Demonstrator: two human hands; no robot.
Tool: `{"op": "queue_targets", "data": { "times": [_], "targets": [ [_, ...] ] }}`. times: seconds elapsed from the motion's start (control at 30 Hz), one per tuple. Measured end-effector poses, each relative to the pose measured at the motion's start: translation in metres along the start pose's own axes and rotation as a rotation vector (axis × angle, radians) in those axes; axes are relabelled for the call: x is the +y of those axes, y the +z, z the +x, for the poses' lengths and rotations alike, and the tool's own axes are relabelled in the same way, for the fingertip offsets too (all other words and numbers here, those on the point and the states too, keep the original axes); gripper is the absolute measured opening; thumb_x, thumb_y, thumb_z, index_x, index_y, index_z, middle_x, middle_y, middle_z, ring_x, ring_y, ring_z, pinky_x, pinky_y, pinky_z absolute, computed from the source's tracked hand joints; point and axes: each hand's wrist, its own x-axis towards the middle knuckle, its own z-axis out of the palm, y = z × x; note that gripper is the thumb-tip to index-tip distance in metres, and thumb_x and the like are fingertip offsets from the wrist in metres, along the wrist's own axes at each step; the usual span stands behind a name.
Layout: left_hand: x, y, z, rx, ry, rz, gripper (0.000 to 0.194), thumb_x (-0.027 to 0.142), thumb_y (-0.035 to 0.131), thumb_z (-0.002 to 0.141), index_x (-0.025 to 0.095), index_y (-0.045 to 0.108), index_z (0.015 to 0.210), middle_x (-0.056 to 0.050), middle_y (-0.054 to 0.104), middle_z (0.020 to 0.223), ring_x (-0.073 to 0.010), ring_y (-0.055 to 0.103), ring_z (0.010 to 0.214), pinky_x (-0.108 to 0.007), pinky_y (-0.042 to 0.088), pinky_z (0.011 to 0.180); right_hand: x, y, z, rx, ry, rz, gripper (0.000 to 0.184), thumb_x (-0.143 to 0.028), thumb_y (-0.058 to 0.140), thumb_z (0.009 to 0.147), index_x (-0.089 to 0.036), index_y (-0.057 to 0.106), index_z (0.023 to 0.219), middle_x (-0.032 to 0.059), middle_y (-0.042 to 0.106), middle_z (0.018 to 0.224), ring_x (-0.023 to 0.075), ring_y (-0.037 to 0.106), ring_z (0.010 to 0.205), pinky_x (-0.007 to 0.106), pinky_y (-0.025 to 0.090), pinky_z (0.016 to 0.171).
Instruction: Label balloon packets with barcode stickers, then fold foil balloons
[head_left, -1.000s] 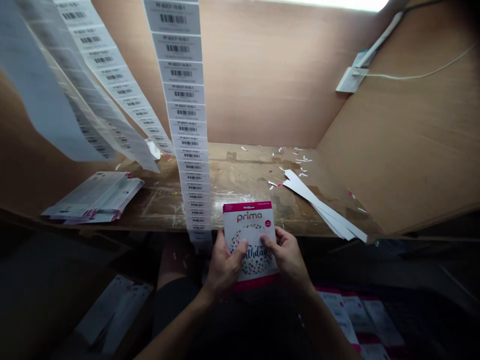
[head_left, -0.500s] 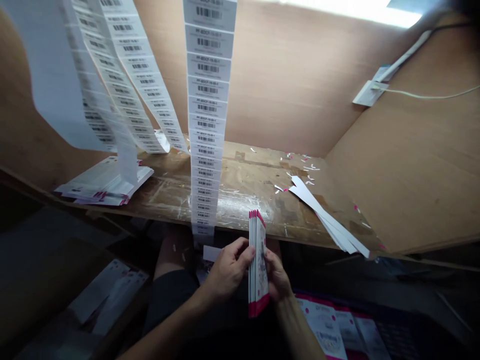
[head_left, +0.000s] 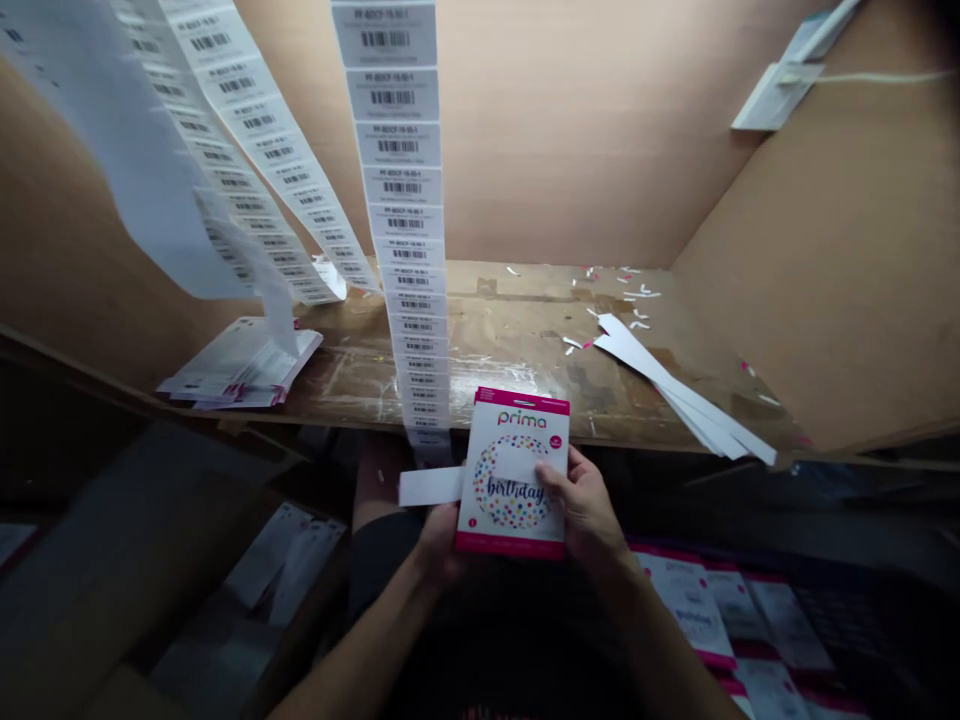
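In front of my lap is a small stack of flat white-and-pink packets (head_left: 517, 535), the front one printed "prima" and "birthday" inside a ring of coloured dots. My right hand (head_left: 592, 505) grips the stack's right edge, thumb pressed on the front. My left hand (head_left: 441, 545) holds the lower left edge, most of its fingers hidden behind the stack. From behind the left side a blank white paper strip (head_left: 430, 487) sticks out; what holds it is hidden. A long strip of barcode labels (head_left: 409, 220) hangs just beyond the hands.
More label strips (head_left: 262, 150) hang at the left. A packet pile (head_left: 240, 365) lies on the wooden shelf (head_left: 510, 320), with white paper strips (head_left: 675, 385) and scraps at the right. Below right, a dark crate holds several packets (head_left: 690, 605); papers (head_left: 281, 560) lie low at the left.
The stack has turned from edge-on to face me, its front now showing. The white strip now extends left from behind it. My view has shifted slightly.
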Motion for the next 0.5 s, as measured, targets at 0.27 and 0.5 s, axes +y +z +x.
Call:
{"op": "queue_targets", "data": {
  "times": [0.27, 0.5],
  "targets": [
    [0.012, 0.005, -0.012, 0.325, 0.235, 0.361, 0.056, 0.057, 0.071, 0.091, 0.011, 0.072, 0.123, -0.018, 0.078, 0.118, -0.0371, 0.070, 0.119, -0.048, 0.057, 0.103, 0.016, -0.007, -0.003, 0.017, -0.041, -0.165, 0.052, -0.036, 0.091, 0.074, -0.022, 0.060, 0.112, 0.0080, 0.079, 0.109, 0.0289, 0.078, 0.091, 0.048, 0.064, 0.087],
    [0.023, 0.003, -0.021, 0.051, 0.078, 0.301, 0.054, 0.051, 0.075, 0.090, 0.014, 0.069, 0.128, -0.018, 0.077, 0.118, -0.0338, 0.075, 0.109, -0.045, 0.060, 0.097, 0.005, -0.014, 0.000, -0.021, 0.028, -0.047, 0.057, -0.033, 0.093, 0.071, -0.023, 0.057, 0.114, 0.0092, 0.079, 0.110, 0.0310, 0.078, 0.092, 0.049, 0.065, 0.083]
  ]
}}
